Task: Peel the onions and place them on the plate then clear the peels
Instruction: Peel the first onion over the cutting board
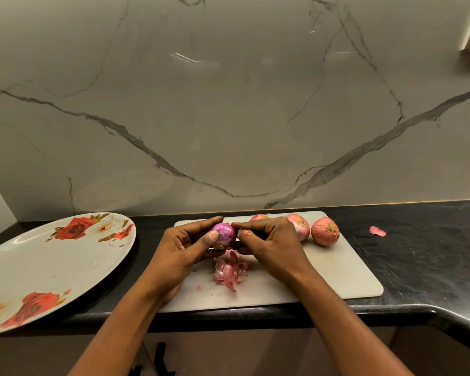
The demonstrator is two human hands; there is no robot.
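Note:
My left hand [185, 248] holds a shiny purple, mostly peeled onion [224, 234] above the white cutting board [337, 270], thumb across its front. My right hand [266, 240] pinches at the onion's right side, with a bit of pink skin on a finger. Below the onion lies a pile of pink peels [229, 272]. Three unpeeled onions sit at the board's far edge: one [259, 217] mostly hidden behind my right hand, one [300, 226] partly hidden, one [325, 230] in full view. A large white plate with red roses [38, 267] sits to the left with nothing on it.
A stray pink peel [377, 231] lies on the black counter [418, 261] right of the board. A marble wall stands right behind the counter. The counter's front edge curves toward me at the right.

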